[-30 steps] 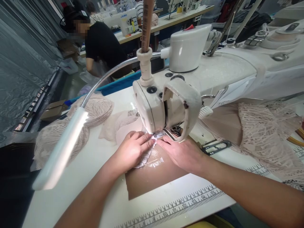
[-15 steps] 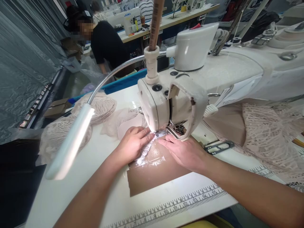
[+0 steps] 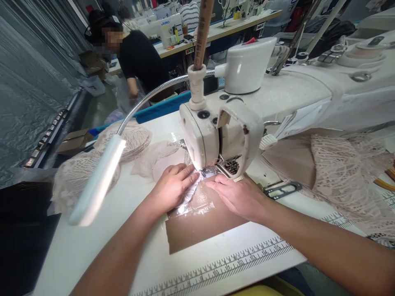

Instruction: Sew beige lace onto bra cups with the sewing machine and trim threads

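Note:
My left hand (image 3: 173, 187) lies palm down, fingers stretched out, pressing a pale lace piece (image 3: 187, 196) beside the needle area. Close to the presser foot, my right hand (image 3: 242, 197) rests on a brown sheet (image 3: 200, 236) with thumb and fingers drawn together; whatever is between them is hidden. Shiny clear tape (image 3: 202, 208) covers part of the sheet under the lace. Both hands are just below the head of a white sewing machine (image 3: 199, 133), whose finger guard and presser foot partly hide the work. Sheer beige fabric (image 3: 146, 160) lies beyond my left hand.
A lit lamp (image 3: 98, 181) on a bendable metal arm hangs at left. Lace stacks (image 3: 83, 179) lie behind it; more lace (image 3: 342, 168) is at right, near a black metal slotted plate (image 3: 284, 190). A printed ruler (image 3: 216, 271) runs along the table front. Another person (image 3: 140, 61) bends over beyond.
The view has shifted slightly, so the machine and the lace at right appear a little further left. Both hands keep nearly the same place at the presser foot.

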